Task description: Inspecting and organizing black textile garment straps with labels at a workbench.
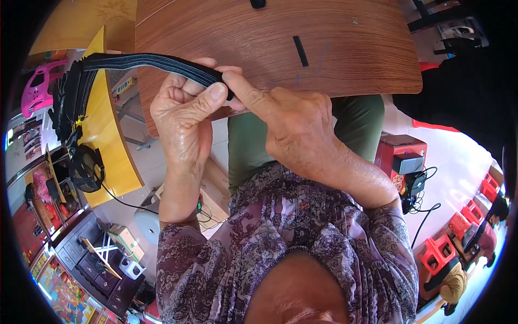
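Observation:
A long black strap [156, 60] with pale lengthwise stitching runs from the left side of the view to my hands, arching in the air. Close to its end, my left hand [186, 116] grips it between thumb and fingers. My right hand [299, 121] reaches in from the other side, and its fingers are closed around the very tip of the strap. Part of that tip is hidden behind the fingers. Both hands are just over the near edge of the brown wooden table [248, 32]. The strap's far end meets a bundle of black straps [73, 97] draped over a yellow board.
A short black strip [300, 51] lies on the brown table, and a small black piece [258, 3] sits at its far edge. The yellow board [116, 156] stands left, with a black mesh item [86, 168] on it. A red box [402, 148] is at right.

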A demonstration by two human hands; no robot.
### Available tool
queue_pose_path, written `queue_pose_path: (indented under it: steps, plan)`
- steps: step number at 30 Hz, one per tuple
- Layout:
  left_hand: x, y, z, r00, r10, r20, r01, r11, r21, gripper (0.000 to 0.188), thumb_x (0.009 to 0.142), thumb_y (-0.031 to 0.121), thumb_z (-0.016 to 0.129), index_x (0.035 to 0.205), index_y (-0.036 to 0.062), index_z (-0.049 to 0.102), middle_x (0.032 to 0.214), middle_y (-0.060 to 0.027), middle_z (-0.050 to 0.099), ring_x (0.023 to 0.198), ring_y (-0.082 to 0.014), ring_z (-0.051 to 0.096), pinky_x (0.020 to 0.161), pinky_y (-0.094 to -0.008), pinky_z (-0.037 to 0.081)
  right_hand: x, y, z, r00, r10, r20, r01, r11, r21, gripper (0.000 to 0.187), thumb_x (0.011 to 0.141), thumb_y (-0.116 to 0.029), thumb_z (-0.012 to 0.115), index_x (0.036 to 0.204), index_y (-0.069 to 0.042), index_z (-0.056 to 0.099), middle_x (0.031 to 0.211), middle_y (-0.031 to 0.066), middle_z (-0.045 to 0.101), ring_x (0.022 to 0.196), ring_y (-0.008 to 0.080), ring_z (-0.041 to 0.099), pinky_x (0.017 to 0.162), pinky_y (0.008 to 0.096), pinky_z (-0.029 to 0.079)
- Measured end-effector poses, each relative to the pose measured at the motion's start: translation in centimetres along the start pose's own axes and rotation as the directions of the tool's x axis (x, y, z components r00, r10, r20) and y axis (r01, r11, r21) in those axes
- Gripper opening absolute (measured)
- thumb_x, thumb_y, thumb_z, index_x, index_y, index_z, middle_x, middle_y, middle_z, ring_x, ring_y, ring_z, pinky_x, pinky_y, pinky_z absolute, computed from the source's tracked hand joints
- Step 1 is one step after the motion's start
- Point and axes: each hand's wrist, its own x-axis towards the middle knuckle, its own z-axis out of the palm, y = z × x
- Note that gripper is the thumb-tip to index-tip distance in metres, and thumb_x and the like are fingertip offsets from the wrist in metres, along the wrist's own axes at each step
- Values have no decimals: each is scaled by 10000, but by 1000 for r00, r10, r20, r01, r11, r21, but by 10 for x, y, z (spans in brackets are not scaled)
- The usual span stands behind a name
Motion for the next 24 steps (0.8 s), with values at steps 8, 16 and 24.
queue_pose_path:
  steps: [8, 16, 24]
  plan:
    - [0, -10, 4, 985, 141, -101, -138, 990, 36, 330, 784, -82, 637, 1094, -77, 523, 934, -193, 646, 690, -245, 666, 642, -358, 600, 4, 1, 2, 993, 113, -26, -110, 988, 105, 483, 735, -83, 568, 1204, -199, 561, 612, 84, 583, 545, 307, 599, 484, 433, 456]
    - [6, -6, -14, 994, -105, 30, 108, 981, -161, 291, 792, -83, 604, 1072, -102, 529, 933, -228, 636, 695, -291, 670, 599, -391, 604, 9, 6, 3, 980, 190, 62, -198, 890, 410, 495, 761, 30, 500, 1196, -189, 593, 561, 83, 537, 535, 204, 530, 499, 348, 442]
    - [6, -6, -18, 991, -128, 46, 134, 977, -167, 320, 761, -90, 591, 1076, -103, 532, 992, -294, 616, 683, -297, 671, 584, -371, 604, 11, 6, 4, 970, 213, 113, -241, 842, 482, 505, 793, 87, 454, 1187, -178, 627, 514, 41, 490, 482, 56, 460, 473, 234, 410]
